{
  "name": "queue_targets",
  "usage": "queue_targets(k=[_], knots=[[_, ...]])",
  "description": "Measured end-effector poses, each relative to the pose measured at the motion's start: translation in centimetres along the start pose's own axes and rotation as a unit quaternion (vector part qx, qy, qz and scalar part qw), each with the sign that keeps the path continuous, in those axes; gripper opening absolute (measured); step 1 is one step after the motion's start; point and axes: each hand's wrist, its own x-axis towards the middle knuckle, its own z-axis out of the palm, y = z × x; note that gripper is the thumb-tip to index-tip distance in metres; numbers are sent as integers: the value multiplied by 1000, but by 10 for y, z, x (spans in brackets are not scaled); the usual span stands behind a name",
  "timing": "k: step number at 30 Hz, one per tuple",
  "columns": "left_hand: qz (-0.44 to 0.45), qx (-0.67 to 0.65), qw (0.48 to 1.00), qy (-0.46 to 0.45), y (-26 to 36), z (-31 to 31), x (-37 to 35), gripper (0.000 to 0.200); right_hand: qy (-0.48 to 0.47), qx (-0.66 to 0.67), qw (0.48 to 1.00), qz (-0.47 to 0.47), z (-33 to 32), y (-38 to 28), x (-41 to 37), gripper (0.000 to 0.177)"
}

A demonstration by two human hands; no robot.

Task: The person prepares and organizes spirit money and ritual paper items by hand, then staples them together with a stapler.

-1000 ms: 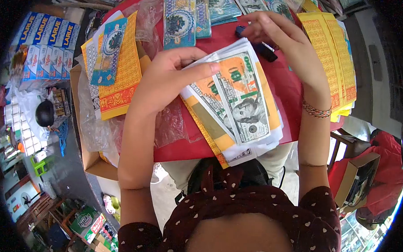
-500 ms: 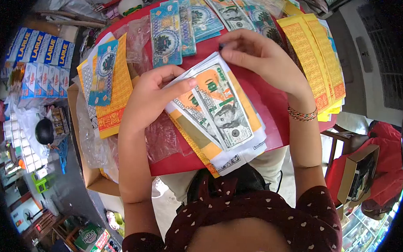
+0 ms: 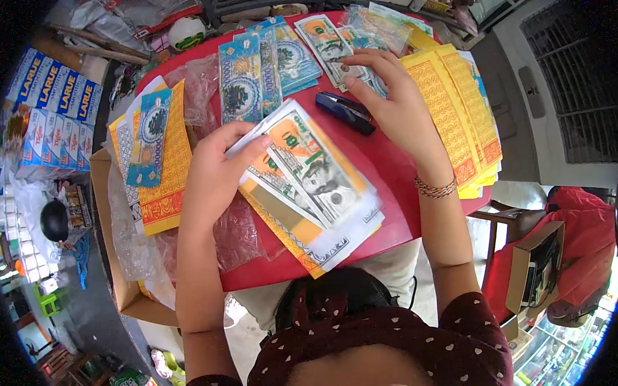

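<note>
My left hand (image 3: 218,166) pinches the upper left corner of a fanned bundle of joss paper (image 3: 323,173). Dollar-style notes lie on top of it, with white and yellow printed sheets underneath. My right hand (image 3: 397,104) is held with fingers apart, its fingertips over a pile of dollar-style notes (image 3: 319,38). Just below that hand, a dark blue stapler (image 3: 344,112) rests on the red table (image 3: 384,175). Blue note stacks (image 3: 241,82) lie beyond the bundle.
Yellow printed sheets (image 3: 455,109) are stacked at the table's right. On the left, a cardboard box (image 3: 135,302) holds clear plastic, and more yellow sheets (image 3: 169,188) carry a blue note (image 3: 151,136). A red chair (image 3: 499,295) with an open box stands at right.
My right hand has moved away from the bundle toward the dollar-style notes, and the stapler now shows below it. My left hand keeps its hold. The whole view has shifted slightly.
</note>
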Motion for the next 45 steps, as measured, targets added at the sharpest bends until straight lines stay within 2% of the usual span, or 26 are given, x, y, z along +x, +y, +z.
queue_targets(k=[2, 6, 8, 10, 11, 12, 14, 16, 18, 20, 21, 22, 23, 24, 26, 29, 31, 33, 35, 37, 38, 40, 41, 42, 43, 45], knots=[[-18, -15, 999, -34, -2, -1, 1, 23, 0, 29, 999, 17, -12, -7, 3, 28], [-34, -257, 959, -113, 11, -7, -9, 26, -9, 25, 997, 69, -48, -31, 5, 31], [-35, -276, 954, -114, 9, -4, -7, 27, -18, 61, 993, 98, -69, -35, 11, 32], [20, -84, 995, -39, 3, 2, -2, 27, -70, 69, 988, 120, -91, -16, 31, 33], [64, 30, 997, -14, -4, 2, 0, 26, -91, -5, 991, 102, -102, 0, 44, 35], [64, 26, 998, -10, -5, 3, 0, 26, -112, -79, 987, 82, -111, 18, 60, 36], [38, 62, 997, -25, -3, 8, 0, 23, -180, -151, 961, 147, -121, 54, 91, 42], [37, 22, 997, -63, 0, 3, 1, 25, -215, -215, 937, 174, -120, 72, 113, 43], [-9, -261, 960, -102, -1, -1, -1, 26, -249, -276, 906, 202, -115, 89, 122, 44], [-2, -260, 961, -92, -1, -6, -1, 27, -333, -458, 815, 125, -101, 110, 126, 52], [4, -257, 963, -82, -1, -8, 0, 27, -326, -344, 848, 238, -104, 150, 133, 66], [11, -256, 964, -72, 0, -9, 3, 28, -325, -344, 848, 237, -101, 142, 133, 66], [24, -126, 990, -61, -7, -8, 8, 28, -328, -336, 841, 270, -97, 133, 133, 73], [25, -125, 990, -60, -9, -5, 7, 28, -330, -328, 832, 302, -94, 130, 134, 80], [103, 207, 973, 0, -11, 6, 4, 31, -335, -315, 840, 288, -92, 143, 139, 87], [183, 307, 932, 68, -23, 16, 5, 29, -316, -312, 845, 298, -92, 128, 135, 92], [237, 340, 905, 97, -22, 20, 3, 29, -254, -300, 876, 279, -92, 135, 134, 102], [316, 449, 823, 141, -15, 22, -1, 28, -200, -320, 883, 280, -90, 149, 134, 99], [322, 431, 833, 125, -9, 25, -5, 28, -147, -337, 887, 279, -91, 179, 138, 96], [328, 411, 844, 106, -9, 26, -7, 27, 4, -338, 920, 197, -97, 200, 143, 93], [332, 427, 839, 64, -12, 27, -7, 26, 4, -338, 920, 196, -100, 200, 145, 93], [335, 443, 831, 27, -15, 28, -7, 25, 126, -366, 920, 55, -105, 157, 147, 92], [333, 453, 827, 33, -16, 28, -7, 24, 129, -369, 920, 18, -108, 138, 146, 86], [329, 461, 823, 37, -17, 27, -8, 24, 71, -185, 979, 52, -110, 106, 139, 80], [322, 459, 828, 27, -16, 25, -8, 25, 7, 6, 996, 86, -107, 69, 126, 74], [314, 400, 861, 25, -10, 25, -6, 26, -26, 300, 947, 117, -88, -2, 86, 62]])
